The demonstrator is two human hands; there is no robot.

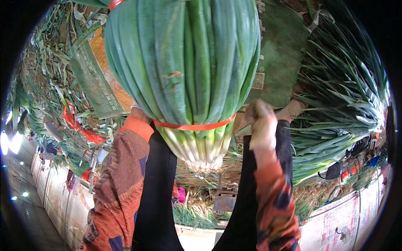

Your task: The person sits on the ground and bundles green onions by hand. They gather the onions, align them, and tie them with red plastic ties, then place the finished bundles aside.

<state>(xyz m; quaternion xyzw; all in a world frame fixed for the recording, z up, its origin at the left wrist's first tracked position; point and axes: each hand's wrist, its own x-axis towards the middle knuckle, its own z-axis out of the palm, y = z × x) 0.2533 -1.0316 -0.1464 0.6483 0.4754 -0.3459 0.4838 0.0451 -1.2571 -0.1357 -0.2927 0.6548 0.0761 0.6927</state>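
Note:
A large bundle of green onions stands before me, its white root ends toward my legs and its green leaves away from me. Red plastic tape circles it just above the white stems. Red tape also shows near the leaf end at the top left. My left hand is at the bundle's left side, its fingers hidden behind the leaves. Beside the bundle's right edge, my right hand is raised with curled fingers. It is blurred, and whether it grips anything is not visible.
Loose green onions are heaped at the right. Green printed sacking lies under the bundle, with another printed sack at the left. Red tape strands lie among leaf scraps. A pale wall stands beyond.

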